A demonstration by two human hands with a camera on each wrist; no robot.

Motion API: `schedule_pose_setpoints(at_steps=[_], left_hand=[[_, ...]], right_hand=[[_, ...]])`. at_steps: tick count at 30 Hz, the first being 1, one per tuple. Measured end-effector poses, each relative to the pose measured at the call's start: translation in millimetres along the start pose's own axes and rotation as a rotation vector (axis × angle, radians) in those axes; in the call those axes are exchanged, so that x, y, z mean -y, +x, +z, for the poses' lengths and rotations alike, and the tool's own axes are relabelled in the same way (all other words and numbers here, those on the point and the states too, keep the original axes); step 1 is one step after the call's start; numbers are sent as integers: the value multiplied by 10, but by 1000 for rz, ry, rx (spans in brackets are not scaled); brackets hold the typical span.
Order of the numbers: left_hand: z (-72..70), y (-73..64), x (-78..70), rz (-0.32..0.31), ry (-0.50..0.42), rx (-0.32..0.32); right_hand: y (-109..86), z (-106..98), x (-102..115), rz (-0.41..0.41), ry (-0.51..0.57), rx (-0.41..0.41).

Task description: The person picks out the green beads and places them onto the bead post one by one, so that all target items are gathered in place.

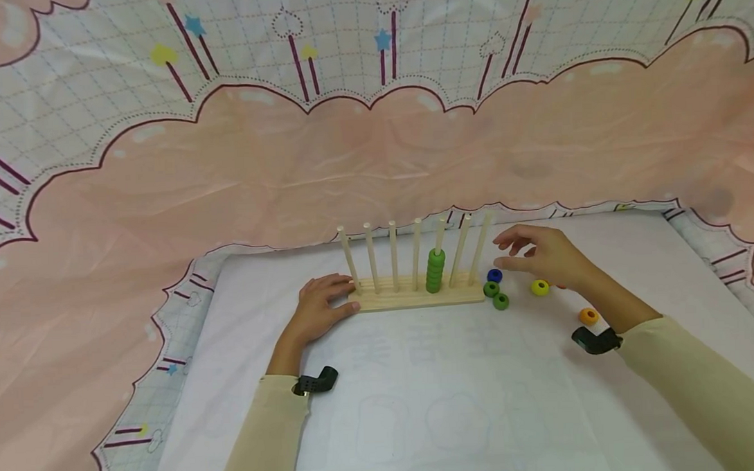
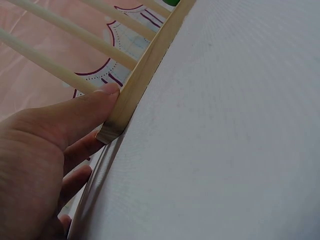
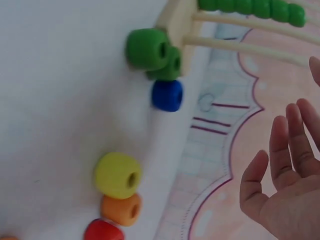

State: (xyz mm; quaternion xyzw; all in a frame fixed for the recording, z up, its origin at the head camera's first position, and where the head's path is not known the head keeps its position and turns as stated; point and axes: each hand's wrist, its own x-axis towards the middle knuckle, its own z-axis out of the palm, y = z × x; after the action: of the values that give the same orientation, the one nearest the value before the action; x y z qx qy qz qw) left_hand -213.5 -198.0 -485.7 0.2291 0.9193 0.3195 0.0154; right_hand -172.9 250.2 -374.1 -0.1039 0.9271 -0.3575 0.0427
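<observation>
A wooden peg stand (image 1: 416,298) with a row of upright pegs stands on the white cloth. Several green beads (image 1: 436,271) are stacked on one peg. My left hand (image 1: 320,308) grips the stand's left end; in the left wrist view the thumb (image 2: 102,97) lies along the base's edge. Above the table, right of the stand, my right hand (image 1: 540,254) has loosely bent fingers and nothing in them. Below it lie a blue bead (image 1: 494,276), two loose green beads (image 3: 147,49) by the base's right end, and a yellow bead (image 1: 540,287).
An orange bead (image 3: 121,209) and a red bead (image 3: 103,230) sit beside the yellow one. Another orange bead (image 1: 588,316) lies near the right wrist. A pink patterned curtain (image 1: 374,166) hangs behind the white table cloth (image 1: 445,392).
</observation>
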Motion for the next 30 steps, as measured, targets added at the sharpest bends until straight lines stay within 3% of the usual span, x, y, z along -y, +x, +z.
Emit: schedule_pose_setpoints(at_steps=[10,16,30], left_hand=[[-9,-2,-7,-6,-1,1],[-19,-2,-31,-12,-6,9],[-25,-6,-54,-25,-4,18]], right_hand=[[-115,176,-326,-58,-17,95],[-186,270,-417,-16,35,152],[-187,399,-511,-109,-85,208]])
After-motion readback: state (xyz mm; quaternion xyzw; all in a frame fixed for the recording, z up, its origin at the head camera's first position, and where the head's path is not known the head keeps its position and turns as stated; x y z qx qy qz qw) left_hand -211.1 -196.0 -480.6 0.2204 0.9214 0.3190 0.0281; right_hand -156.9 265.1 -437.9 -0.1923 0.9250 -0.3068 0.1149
